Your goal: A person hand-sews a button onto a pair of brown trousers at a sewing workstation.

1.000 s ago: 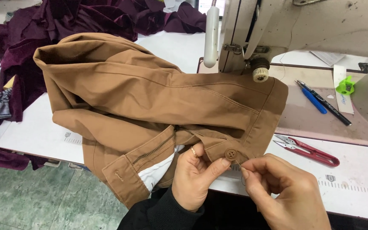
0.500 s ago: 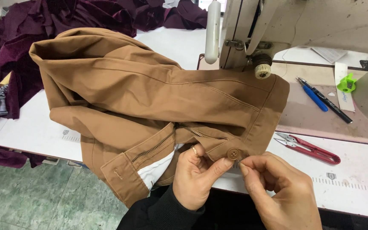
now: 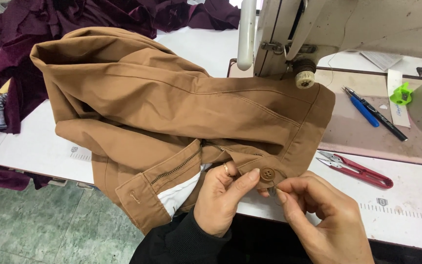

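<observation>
A pair of brown trousers (image 3: 172,102) lies bunched on the white sewing table (image 3: 40,151), its waistband turned toward me. A brown four-hole button (image 3: 268,174) sits on the waistband tab. My left hand (image 3: 223,198) pinches the waistband just left of the button, thumb against it; a ring shows on one finger. My right hand (image 3: 321,220) pinches something very fine, thread or a needle, right below the button. The open zip (image 3: 179,167) and white pocket lining (image 3: 179,195) show beside my left hand.
A sewing machine (image 3: 318,34) stands at the back right. Red-handled thread snips (image 3: 360,169) lie right of the trousers; a blue pen (image 3: 362,108), a black pen (image 3: 379,116) and a green clip (image 3: 400,94) lie farther back. Dark purple fabric (image 3: 20,54) is piled at the left.
The view has shifted slightly; both hands stay at the button, my right fingers working a little closer under it. The trousers have not visibly moved.
</observation>
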